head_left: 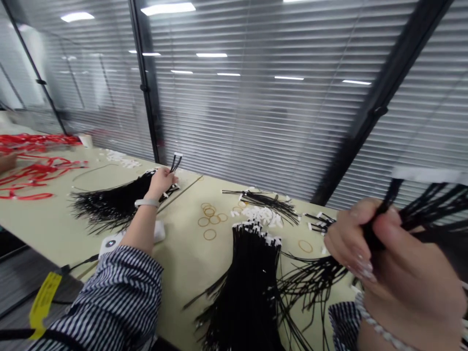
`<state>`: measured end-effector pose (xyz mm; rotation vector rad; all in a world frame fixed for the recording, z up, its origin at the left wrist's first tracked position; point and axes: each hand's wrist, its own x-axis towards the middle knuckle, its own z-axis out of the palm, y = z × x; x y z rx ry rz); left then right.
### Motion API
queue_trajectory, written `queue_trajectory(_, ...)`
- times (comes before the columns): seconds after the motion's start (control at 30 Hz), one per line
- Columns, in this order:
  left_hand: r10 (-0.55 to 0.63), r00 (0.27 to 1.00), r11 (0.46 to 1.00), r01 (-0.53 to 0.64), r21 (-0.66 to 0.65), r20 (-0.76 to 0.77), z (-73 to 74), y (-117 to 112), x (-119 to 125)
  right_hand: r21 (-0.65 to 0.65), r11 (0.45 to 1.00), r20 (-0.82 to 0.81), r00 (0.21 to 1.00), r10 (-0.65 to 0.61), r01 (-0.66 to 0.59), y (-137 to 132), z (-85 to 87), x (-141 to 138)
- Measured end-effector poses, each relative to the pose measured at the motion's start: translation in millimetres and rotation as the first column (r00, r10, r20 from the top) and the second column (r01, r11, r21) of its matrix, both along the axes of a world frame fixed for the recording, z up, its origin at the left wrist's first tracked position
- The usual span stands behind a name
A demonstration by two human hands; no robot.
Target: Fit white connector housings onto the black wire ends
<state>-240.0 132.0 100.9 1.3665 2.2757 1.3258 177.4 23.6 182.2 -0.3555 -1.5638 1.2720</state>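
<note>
My left hand (163,183) reaches out over a pile of black cables (113,202) on the left of the table. Its fingers are pinched on a black cable whose two strands (174,163) rise to a white connector (178,154). Close to the camera at the right, my right hand (395,248) is closed around a bundle of black cables (431,202). White ends (427,174) line the top of that bundle, blurred. A thick bundle of black cables with white tips (252,287) lies between my arms.
Rubber bands (209,212) and loose white connectors (261,214) lie mid-table. More black cables (270,200) are behind them. Red straps (40,170) and a paper cup (86,141) stand far left, near another person's hand (7,162). A white device (109,243) sits under my left forearm. Blinds (237,107) rise behind.
</note>
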Motion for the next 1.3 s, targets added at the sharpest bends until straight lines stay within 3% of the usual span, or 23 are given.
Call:
queue_trajectory(0.07, -0.075, 0.991, 0.982, 0.054, 0.178, 0.113, 23.4, -4, 11, -0.033, 0.999, -0.015, 1.0, 0.001, -0.001, 4, -1.8, -3)
queue_trajectory(0.17, -0.268, 0.94, 0.902, 0.167, 0.398, 0.212, 53.2, -21, 39, -0.112, 0.994, -0.015, 1.0, -0.014, 0.012, 10, -5.7, -12)
queue_trajectory(0.27, -0.49, 0.833, 0.817, 0.337, 0.467, 0.257, 67.3, -43, 80, -0.183, 0.98, -0.058, 0.995, -0.084, 0.072, 14, -11.8, -28)
queue_trajectory(0.33, -0.616, 0.732, 0.762, 0.46, 0.456, 0.291, 67.4, -56, 112, -0.227, 0.965, -0.089, 0.984, -0.152, 0.128, 17, -17.5, -41)
queue_trajectory(0.4, -0.737, 0.583, 0.675, 0.603, 0.425, 0.343, 62.8, -67, 142, -0.264, 0.949, -0.102, 0.973, -0.206, 0.173, 20, -24.3, -55)
queue_trajectory(0.47, -0.812, 0.444, 0.574, 0.727, 0.378, 0.379, 56.7, -76, 168, -0.281, 0.938, -0.105, 0.966, -0.238, 0.201, 24, -31.5, -66)
queue_trajectory(0.53, -0.847, 0.369, 0.497, 0.804, 0.326, 0.383, 52.0, -83, 187, -0.292, 0.933, -0.095, 0.964, -0.249, 0.212, 28, -38.0, -74)
queue_trajectory(0.7, -0.877, 0.321, 0.422, 0.87, 0.256, 0.357, 48.8, -95, 200, -0.325, 0.923, -0.036, 0.972, -0.231, 0.207, 33, -45.9, -79)
queue_trajectory(0.83, -0.903, 0.299, 0.344, 0.933, 0.101, 0.309, 50.0, -103, 200, -0.342, 0.928, 0.041, 0.989, -0.142, 0.147, 29, -45.5, -81)
queue_trajectory(0.9, -0.916, 0.314, 0.332, 0.943, 0.032, 0.252, 54.6, -104, 194, -0.344, 0.926, 0.039, 0.988, -0.149, 0.154, 27, -42.5, -80)
queue_trajectory(0.97, -0.911, 0.379, 0.383, 0.924, -0.005, 0.164, 62.9, -101, 179, -0.335, 0.92, -0.023, 0.975, -0.222, 0.202, 28, -36.8, -74)
queue_trajectory(1.03, -0.859, 0.51, 0.51, 0.86, -0.011, 0.056, 71.7, -90, 149, -0.307, 0.916, -0.135, 0.941, -0.31, 0.258, 33, -28.9, -63)
queue_trajectory(1.1, -0.707, 0.706, 0.705, 0.708, 0.026, -0.045, 75.8, -75, 107, -0.26, 0.913, -0.273, 0.884, -0.381, 0.313, 40, -20.0, -49)
queue_trajectory(1.13, -0.56, 0.823, 0.823, 0.566, 0.054, -0.098, 74.6, -66, 84, -0.244, 0.907, -0.322, 0.854, -0.409, 0.343, 42, -15.4, -42)
queue_trajectory(1.17, -0.275, 0.939, 0.957, 0.287, 0.032, -0.207, 71.0, -56, 61, -0.24, 0.898, -0.355, 0.827, -0.435, 0.37, 44, -10.9, -35)
queue_trajectory(1.23, -0.019, 0.966, 1.0, 0.018, -0.009, -0.256, 56.8, -39, 19, -0.255, 0.876, -0.38, 0.791, -0.48, 0.41, 43, -2.7, -22)
queue_trajectory(1.3, 0.09, 0.955, 0.988, -0.122, -0.096, -0.282, 36.1, -24, -12, -0.284, 0.867, -0.377, 0.784, -0.493, 0.409, 39, 3.9, -13)
